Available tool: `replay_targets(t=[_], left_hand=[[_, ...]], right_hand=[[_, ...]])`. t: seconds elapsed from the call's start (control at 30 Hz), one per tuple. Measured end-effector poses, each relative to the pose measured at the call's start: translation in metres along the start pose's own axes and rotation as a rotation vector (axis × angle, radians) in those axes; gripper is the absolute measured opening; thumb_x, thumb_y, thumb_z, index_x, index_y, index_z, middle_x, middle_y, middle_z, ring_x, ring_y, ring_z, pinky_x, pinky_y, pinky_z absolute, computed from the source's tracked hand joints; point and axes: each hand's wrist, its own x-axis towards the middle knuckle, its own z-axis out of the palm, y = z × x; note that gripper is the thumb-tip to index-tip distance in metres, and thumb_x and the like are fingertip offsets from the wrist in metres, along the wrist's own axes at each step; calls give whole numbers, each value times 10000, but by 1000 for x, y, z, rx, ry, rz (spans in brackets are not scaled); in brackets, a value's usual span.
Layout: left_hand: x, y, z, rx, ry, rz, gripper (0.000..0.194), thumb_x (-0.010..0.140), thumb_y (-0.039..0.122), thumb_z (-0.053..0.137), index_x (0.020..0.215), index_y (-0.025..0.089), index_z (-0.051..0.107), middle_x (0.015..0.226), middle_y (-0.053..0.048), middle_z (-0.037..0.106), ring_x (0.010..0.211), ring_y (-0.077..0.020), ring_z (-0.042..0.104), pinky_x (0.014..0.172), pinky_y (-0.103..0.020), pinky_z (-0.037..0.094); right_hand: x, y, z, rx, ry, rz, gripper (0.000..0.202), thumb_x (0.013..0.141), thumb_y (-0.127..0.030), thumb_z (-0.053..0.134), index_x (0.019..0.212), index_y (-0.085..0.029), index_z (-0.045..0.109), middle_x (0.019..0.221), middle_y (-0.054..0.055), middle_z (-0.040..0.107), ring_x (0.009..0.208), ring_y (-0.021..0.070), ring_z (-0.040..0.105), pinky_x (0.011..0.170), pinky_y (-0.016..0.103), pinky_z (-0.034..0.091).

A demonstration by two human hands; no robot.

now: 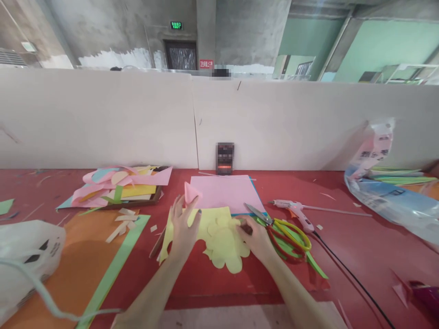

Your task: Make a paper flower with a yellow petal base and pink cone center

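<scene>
My left hand [185, 221] is raised over the left part of a yellow paper sheet [214, 215], its fingers curled around a small folded pink paper piece [192, 193]. My right hand [252, 230] rests at the sheet's right side, fingers bent together beside pale yellow flower-shaped cutouts [224, 246]; whether they pinch something is hidden. Behind the yellow sheet lies a pink sheet [222, 192] with a blue edge under it. Scissors [288, 235] with yellow and red handles lie just right of my right hand, over green paper strips [317, 265].
A pink-white glue gun [297, 212] with a black cord lies at the right. Paper scraps [120, 187] fill a tray at the back left. Orange sheets [82, 242] and a white bag [30, 256] are on the left, a plastic bag [384, 192] on the right.
</scene>
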Motion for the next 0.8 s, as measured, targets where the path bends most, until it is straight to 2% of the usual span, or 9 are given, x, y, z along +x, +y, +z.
replay_targets(t=[0.17, 0.27, 0.33, 0.4, 0.43, 0.57, 0.67, 0.8], left_hand=[[-18, 21, 14, -322, -199, -21, 305, 825, 296, 449, 1097, 276, 584, 1304, -41, 360, 1253, -239, 272, 1017, -394, 259], [-26, 26, 24, -458, -319, -103, 242, 800, 305, 477, 947, 243, 659, 1216, -58, 452, 1185, -244, 374, 986, -400, 300], [-28, 27, 28, -479, -358, -113, 182, 765, 277, 512, 787, 220, 683, 1167, -64, 502, 1159, -254, 400, 986, -411, 291], [-29, 28, 29, -500, -377, -118, 169, 745, 255, 524, 656, 205, 659, 1150, -56, 536, 1133, -251, 427, 982, -401, 292], [-29, 28, 29, -528, -385, -138, 164, 747, 252, 519, 662, 204, 651, 1124, -54, 560, 1102, -242, 456, 965, -389, 315], [-29, 24, 30, -665, -370, -263, 235, 771, 255, 460, 934, 174, 610, 946, -57, 637, 938, -198, 559, 850, -329, 413], [-28, 18, 38, -654, -331, -302, 197, 763, 234, 438, 862, 159, 591, 885, -53, 639, 869, -186, 581, 820, -324, 428], [-28, 10, 45, -620, -285, -274, 193, 761, 182, 404, 911, 174, 526, 985, -65, 607, 988, -184, 551, 883, -349, 405]], right_hand=[[3, 3, -1, 1, 30, -10, 193, 774, -263, 501, 934, -202, 588, 798, 28, 627, 656, 165, 574, 618, 285, 465], [4, 3, -2, 13, 97, -21, 189, 798, -272, 465, 907, -190, 595, 875, 49, 637, 743, 175, 595, 686, 297, 479], [5, 3, -3, -1, 125, -35, 188, 814, -280, 448, 880, -189, 599, 874, 56, 640, 777, 185, 598, 719, 311, 479], [4, 3, -2, -4, 122, -39, 190, 822, -277, 440, 878, -193, 600, 864, 56, 644, 781, 190, 601, 723, 319, 481], [3, 3, -2, 1, 111, -39, 191, 823, -272, 438, 891, -196, 599, 860, 53, 646, 779, 191, 604, 719, 319, 482], [-1, 2, -2, -11, 112, -72, 183, 823, -241, 432, 914, -200, 586, 851, 42, 643, 779, 186, 603, 724, 315, 475], [-3, 0, -2, -108, 188, -125, 175, 825, -211, 415, 877, -193, 581, 843, 52, 625, 791, 195, 584, 738, 332, 456], [-7, 0, 0, -212, 268, -143, 179, 815, -169, 398, 820, -191, 576, 821, 61, 593, 779, 204, 565, 734, 345, 446]])
